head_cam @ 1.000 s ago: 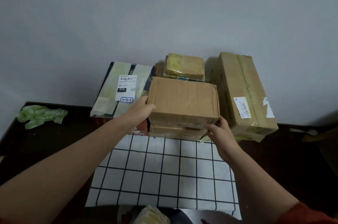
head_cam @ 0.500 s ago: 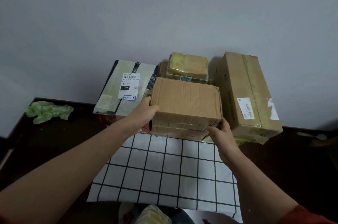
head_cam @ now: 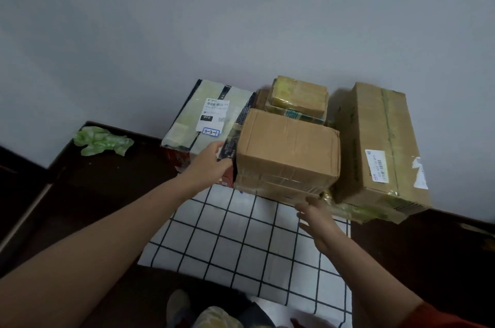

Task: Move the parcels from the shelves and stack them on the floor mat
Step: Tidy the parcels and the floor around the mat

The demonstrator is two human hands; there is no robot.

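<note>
Your brown cardboard parcel [head_cam: 288, 151] sits level on a flat taped parcel [head_cam: 278, 189] at the far edge of the white, black-gridded floor mat [head_cam: 241, 242]. At its far left corner you have a labelled parcel [head_cam: 211, 116], at its far right corner a long carton [head_cam: 380, 145], and behind them a small yellow-taped parcel [head_cam: 300, 94].

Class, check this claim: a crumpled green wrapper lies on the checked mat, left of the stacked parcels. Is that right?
Not quite. The crumpled green wrapper does lie left of the stacked parcels, but it lies on the dark floor, not on the checked mat. The head view shows it apart from the mat's edge.
</note>
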